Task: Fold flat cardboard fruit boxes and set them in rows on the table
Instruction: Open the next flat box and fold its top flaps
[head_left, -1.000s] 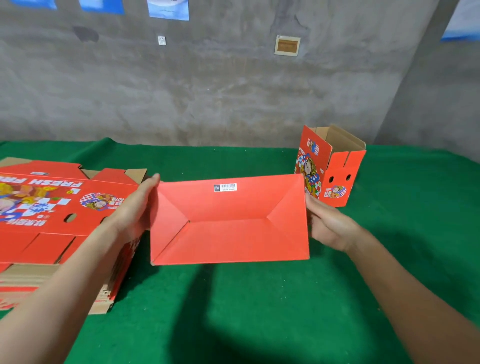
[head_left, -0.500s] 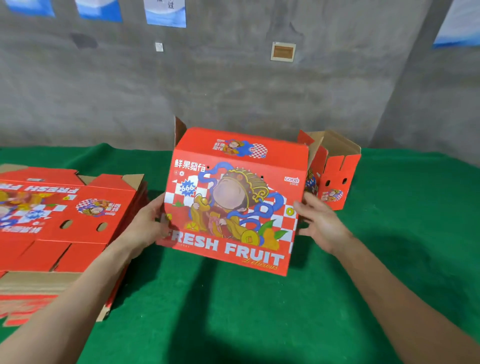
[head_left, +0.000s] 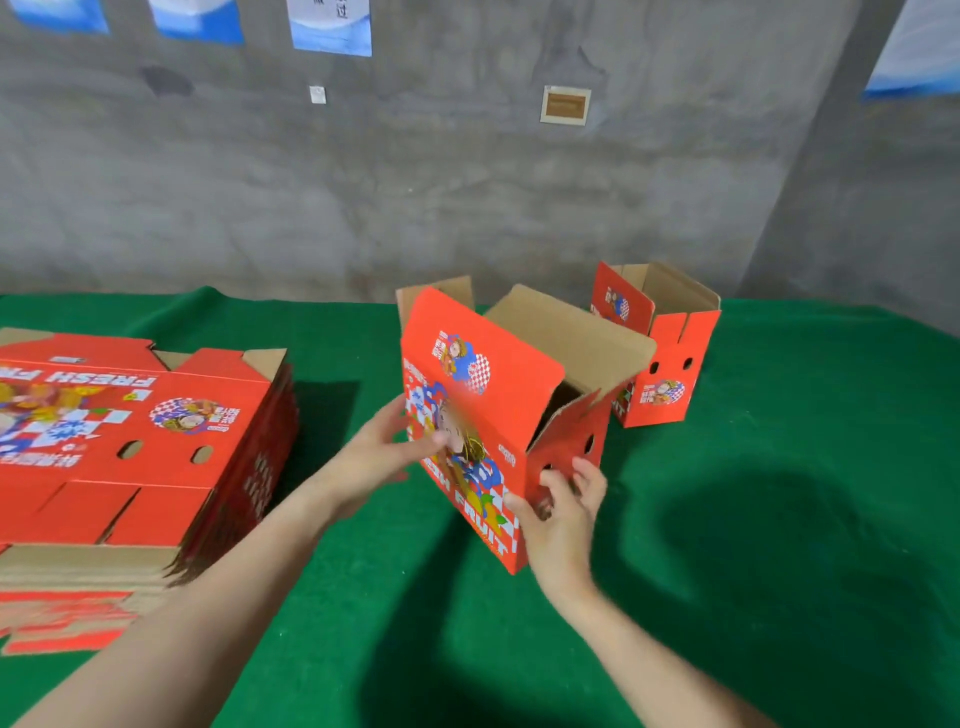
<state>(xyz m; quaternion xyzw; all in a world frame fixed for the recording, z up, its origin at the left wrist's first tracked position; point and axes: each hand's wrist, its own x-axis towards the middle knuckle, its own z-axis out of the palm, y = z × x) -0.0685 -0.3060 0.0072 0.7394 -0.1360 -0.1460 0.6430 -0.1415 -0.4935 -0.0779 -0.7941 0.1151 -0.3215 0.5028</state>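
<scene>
Change: the held box (head_left: 483, 395) faced the camera squarely half a second ago. It is now turned so that its end panel with round holes and its open brown inside show. The right hand has shifted to the near bottom corner.
View: head camera, looking forward and down.
Held box: red, opened up, and tilted at the middle of the view above the table (head_left: 779, 519). Its top flaps stand up. I cannot tell whether its base touches the cloth.
Left hand (head_left: 384, 457): at 8 o'clock of the held box, it grips the left edge with the thumb pressed on the printed front.
Right hand (head_left: 561, 514): at 5 o'clock of the held box, it is clamped on the near corner. The thumb lies on the front and the curled fingers lie on the holed end panel.
Finished box (head_left: 665, 353): stands upright at 2 o'clock of the held box, near it, with its top open. The held box's raised flap hides its lower left corner.
Flat stack (head_left: 130, 441): a pile of unfolded red boxes at 9 o'clock, printed side up, well apart from the held box. The left forearm crosses in front of its near right corner.
Table: covered in green cloth, with dark shadows at 5 o'clock.
Wall (head_left: 467, 182): grey concrete at 12 o'clock, with blue-and-white posters (head_left: 330, 26) and a small framed plaque (head_left: 565, 105).
</scene>
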